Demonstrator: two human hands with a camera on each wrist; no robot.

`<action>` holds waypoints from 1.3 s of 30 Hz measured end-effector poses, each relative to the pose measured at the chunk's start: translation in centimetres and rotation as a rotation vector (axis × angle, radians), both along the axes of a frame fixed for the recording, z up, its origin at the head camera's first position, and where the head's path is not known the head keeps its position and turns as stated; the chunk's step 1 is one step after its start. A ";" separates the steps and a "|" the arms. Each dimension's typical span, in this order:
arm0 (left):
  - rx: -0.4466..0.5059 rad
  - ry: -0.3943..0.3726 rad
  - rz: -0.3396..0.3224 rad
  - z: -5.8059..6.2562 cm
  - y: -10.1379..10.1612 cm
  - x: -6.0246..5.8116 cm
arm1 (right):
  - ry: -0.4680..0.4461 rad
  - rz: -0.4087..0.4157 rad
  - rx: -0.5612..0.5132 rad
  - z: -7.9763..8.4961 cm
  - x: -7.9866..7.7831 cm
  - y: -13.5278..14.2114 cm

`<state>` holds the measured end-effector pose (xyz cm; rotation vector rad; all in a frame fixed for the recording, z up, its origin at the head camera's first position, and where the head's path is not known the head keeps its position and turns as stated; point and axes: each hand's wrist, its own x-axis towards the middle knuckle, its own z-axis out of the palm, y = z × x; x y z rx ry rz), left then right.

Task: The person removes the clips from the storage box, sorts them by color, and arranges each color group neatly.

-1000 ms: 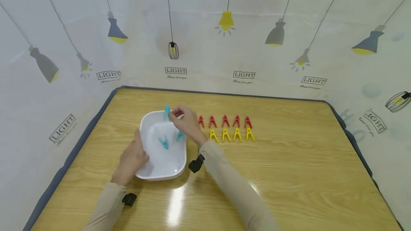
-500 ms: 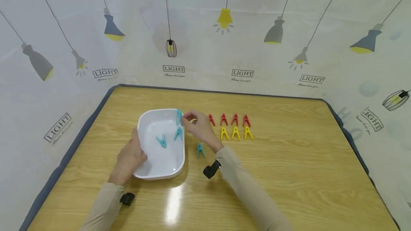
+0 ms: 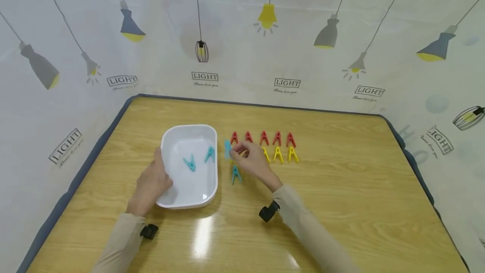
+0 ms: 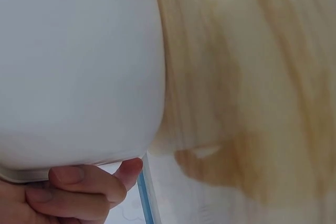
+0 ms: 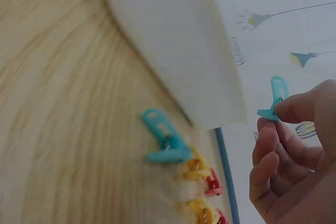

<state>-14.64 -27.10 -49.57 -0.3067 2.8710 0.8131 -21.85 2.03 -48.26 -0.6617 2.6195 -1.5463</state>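
My left hand (image 3: 150, 183) grips the left wall of a white plastic tub (image 3: 185, 191), thumb over the rim. The left wrist view shows its curled fingers (image 4: 84, 190) against the tub's outer wall (image 4: 79, 72). Between thumb and fingertips, my right hand (image 3: 253, 161) pinches a light-blue clothespin (image 3: 227, 149), held just beyond the tub's right rim. Another blue clothespin (image 3: 236, 174) lies on the table below that hand. Inside the tub are two more, one mid-floor (image 3: 190, 163) and one near the right wall (image 3: 210, 154). The right hand hides part of the yellow row.
Red clothespins (image 3: 264, 138) form a row on the wooden table (image 3: 341, 197), right of the tub. Yellow clothespins (image 3: 278, 154) line up just in front of them. A wall covering (image 3: 242, 62) printed with lamps rises behind the table's back edge.
My right hand has carried the pinched blue clothespin from the tub's far rim rightward and nearer, out past its right side. The left hand keeps its hold on the tub.
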 end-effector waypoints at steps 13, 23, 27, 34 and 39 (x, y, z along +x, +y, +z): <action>0.022 -0.016 -0.001 0.5 0.3 0.1 | -0.065 -0.014 0.087 -1.8 1.3 2.5; -0.011 -0.029 0.003 0.7 0.1 0.1 | -0.092 -0.106 0.175 -2.1 2.6 3.8; -0.004 -0.045 0.013 0.6 0.1 0.0 | -0.114 -0.128 0.197 -2.3 2.8 4.4; -0.002 -0.064 0.030 0.7 0.2 -0.1 | -0.101 -0.140 0.265 -2.7 2.8 4.9; -0.014 -0.054 0.029 0.7 0.3 -0.1 | -0.086 -0.150 0.285 -2.9 2.7 5.0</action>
